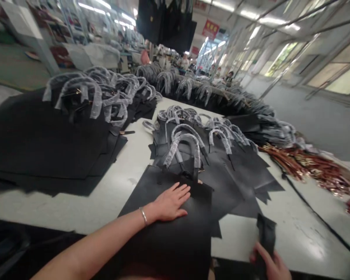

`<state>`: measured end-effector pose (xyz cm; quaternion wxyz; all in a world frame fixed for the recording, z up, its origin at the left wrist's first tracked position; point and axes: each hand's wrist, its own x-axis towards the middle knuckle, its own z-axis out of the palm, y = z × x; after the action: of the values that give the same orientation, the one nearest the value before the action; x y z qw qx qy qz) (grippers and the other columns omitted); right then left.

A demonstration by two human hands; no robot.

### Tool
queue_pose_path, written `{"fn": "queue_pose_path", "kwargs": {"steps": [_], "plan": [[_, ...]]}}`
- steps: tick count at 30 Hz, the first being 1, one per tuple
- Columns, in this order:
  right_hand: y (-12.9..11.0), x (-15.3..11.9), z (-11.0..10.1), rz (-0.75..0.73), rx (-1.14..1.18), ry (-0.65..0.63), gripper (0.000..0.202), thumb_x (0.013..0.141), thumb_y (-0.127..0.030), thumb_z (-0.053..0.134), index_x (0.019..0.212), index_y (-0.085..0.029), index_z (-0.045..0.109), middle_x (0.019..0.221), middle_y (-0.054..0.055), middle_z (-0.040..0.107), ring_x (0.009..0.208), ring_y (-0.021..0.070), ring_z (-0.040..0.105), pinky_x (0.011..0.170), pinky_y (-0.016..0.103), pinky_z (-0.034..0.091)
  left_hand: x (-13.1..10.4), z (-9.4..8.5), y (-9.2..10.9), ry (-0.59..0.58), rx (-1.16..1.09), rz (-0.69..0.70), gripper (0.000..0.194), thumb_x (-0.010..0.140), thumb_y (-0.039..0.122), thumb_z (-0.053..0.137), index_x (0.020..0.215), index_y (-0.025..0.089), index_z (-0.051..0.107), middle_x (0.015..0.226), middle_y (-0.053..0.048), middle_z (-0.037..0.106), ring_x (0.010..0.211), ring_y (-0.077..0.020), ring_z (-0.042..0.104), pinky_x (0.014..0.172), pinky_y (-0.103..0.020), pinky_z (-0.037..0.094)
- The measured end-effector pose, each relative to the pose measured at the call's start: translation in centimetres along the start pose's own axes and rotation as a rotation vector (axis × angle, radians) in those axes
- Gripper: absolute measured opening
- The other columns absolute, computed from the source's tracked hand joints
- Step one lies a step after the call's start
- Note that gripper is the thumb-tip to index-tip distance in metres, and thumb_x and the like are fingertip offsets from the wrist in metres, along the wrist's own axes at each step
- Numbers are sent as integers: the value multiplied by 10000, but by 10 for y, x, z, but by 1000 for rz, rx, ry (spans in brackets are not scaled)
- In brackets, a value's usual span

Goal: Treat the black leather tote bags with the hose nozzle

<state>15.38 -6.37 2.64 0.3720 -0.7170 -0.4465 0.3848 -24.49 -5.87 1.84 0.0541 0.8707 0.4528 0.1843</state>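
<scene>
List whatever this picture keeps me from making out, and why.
In the head view:
- Dark object in the right hand: blurred and partly covered by that hand; what it is, I cannot tell.
- Black bag: the patch under the left hand is hidden.
- Red sign: lettering too small and blurred.
- Hanging black pieces: cut off by the top edge.

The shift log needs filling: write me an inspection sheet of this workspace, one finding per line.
Surface: smooth pale tabletop, partly covered.
Job's things: flat black rectangular bag with plastic-wrapped looped handles.
Clutter: stacked flat black bags, left; reddish-brown straps with shiny metal ends, right.
Grips: left grip flat on the bag; right grip around a black elongated object, kind unclear.
Cables: thin black cord-like strip, right; cable or strap unclear.
Surroundings: hanging black bags; rectangular red sign.
</scene>
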Motion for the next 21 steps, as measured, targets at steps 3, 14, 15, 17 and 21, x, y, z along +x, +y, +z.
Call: {"fn": "queue_pose_path", "kwargs": {"steps": [3, 14, 15, 17, 21], "plan": [[-18, -19, 1, -69, 17, -179, 459, 655, -568, 712, 831, -164, 584, 500, -18, 573, 462, 185, 570, 437, 272, 472, 4, 23, 29, -37, 22, -53, 725, 897, 606, 374, 1444, 134, 311, 1527, -136, 260, 1427, -253, 177, 1160, -437, 104], [-77, -65, 20, 121, 22, -758, 760, 784, -446, 641, 1421, -257, 271, 615, -50, 603, 374, 122, 546, 337, 197, 427, 4, 41, 110, -41, -17, -91, 811, 847, 681, 387, 1423, 112, 335, 1472, -148, 364, 1381, -270, 280, 1150, -404, 138], [-80, -63, 24, 135, 11, -782, 742, 787, -435, 634, 1413, -247, 282, 607, -50, 603, 368, 120, 543, 330, 192, 424, 4, 39, 111, -38, -15, -95, 807, 846, 677, 397, 1413, 105, 351, 1455, -152, 387, 1365, -272, 304, 1150, -400, 141], [-87, -58, 33, 150, -22, -809, 695, 794, -424, 616, 1387, -232, 309, 594, -49, 605, 360, 120, 539, 320, 186, 424, 4, 35, 111, -34, -12, -84, 795, 850, 667, 402, 1400, 94, 369, 1431, -155, 413, 1345, -270, 331, 1151, -396, 141], [-99, -45, 46, 123, -64, -844, 555, 810, -434, 593, 1283, -220, 396, 598, -36, 624, 362, 123, 546, 319, 186, 432, 4, 31, 111, -21, -16, -78, 785, 846, 672, 407, 1396, 112, 373, 1401, -158, 443, 1320, -271, 358, 1144, -447, 143]]}}
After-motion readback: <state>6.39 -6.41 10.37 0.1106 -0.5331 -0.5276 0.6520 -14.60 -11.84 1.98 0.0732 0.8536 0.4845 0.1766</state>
